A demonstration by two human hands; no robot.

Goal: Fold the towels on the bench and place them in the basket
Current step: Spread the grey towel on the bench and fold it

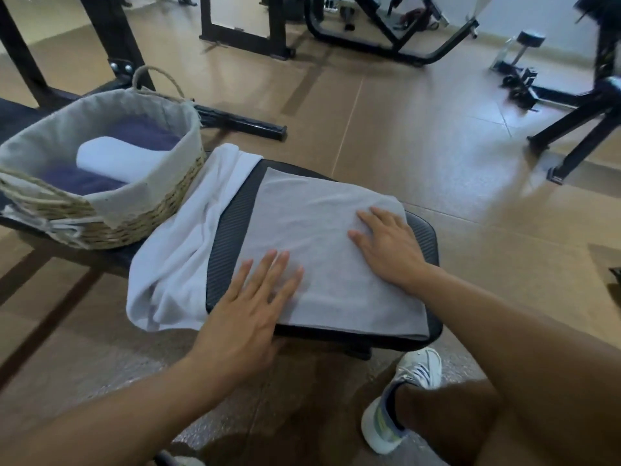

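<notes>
While flat on bench [421,230] | grey towel [322,230] under both hands' fingers [275,267]

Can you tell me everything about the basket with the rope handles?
The basket is round, woven from pale straw-like fibre, with a grey cloth liner folded over its rim and a rope loop handle at the back. It stands upright on the black bench. Inside lie a rolled white towel and dark blue towels. A crumpled white towel on the bench lies against its side. Neither hand touches it.
</notes>
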